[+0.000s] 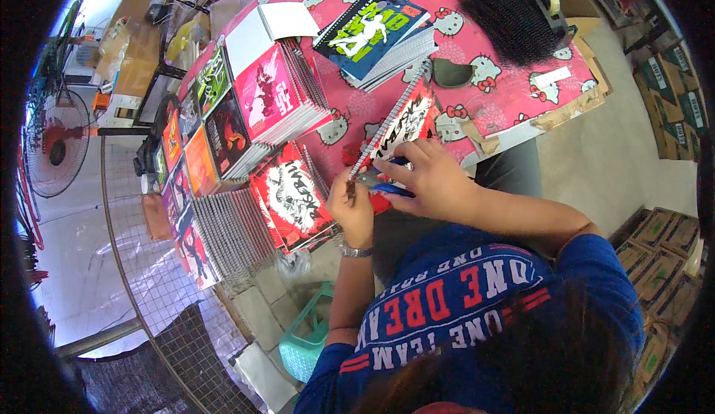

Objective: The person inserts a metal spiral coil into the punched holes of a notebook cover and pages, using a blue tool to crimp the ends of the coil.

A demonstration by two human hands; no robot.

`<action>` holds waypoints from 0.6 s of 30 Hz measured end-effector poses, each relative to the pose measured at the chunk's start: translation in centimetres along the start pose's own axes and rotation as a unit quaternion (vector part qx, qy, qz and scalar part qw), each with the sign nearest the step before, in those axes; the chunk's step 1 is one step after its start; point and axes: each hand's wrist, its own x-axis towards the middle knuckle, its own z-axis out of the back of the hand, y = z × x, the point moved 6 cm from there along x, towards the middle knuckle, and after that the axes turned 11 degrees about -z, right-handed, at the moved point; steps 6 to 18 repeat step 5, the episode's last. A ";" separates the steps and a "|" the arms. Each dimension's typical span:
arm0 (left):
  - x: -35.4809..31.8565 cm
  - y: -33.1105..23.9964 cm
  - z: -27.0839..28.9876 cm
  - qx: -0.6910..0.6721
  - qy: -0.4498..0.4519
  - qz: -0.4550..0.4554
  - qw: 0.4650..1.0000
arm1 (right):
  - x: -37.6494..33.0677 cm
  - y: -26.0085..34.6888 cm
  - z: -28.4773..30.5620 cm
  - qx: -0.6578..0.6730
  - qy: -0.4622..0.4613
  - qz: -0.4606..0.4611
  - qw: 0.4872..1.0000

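At the tabletop's near edge, the left hand (351,209) is pinching the notebook (402,127) coil end while the right hand (426,179) is squeezing blue pliers (387,187); the bite should stay close to the wire tip.

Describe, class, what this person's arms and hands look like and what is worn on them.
Both forearms are bare up to short blue sleeves. The left hand has a silver metal watch at the wrist. The right hand shows no ring or band that can be made out. The blue T-shirt carries red and white lettering, with red and white stripes near the left sleeve.
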 end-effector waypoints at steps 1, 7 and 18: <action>0.0 0.0 0.0 -0.014 -0.010 0.006 1.000 | -0.1 0.4 0.3 0.001 0.000 0.000 1.000; -0.1 -0.8 0.1 0.049 0.020 -0.058 0.997 | -1.3 -1.7 -2.4 0.271 0.325 -0.263 0.867; -0.1 -0.8 0.1 0.049 0.020 -0.058 0.997 | -1.3 -1.7 -2.4 0.271 0.325 -0.263 0.867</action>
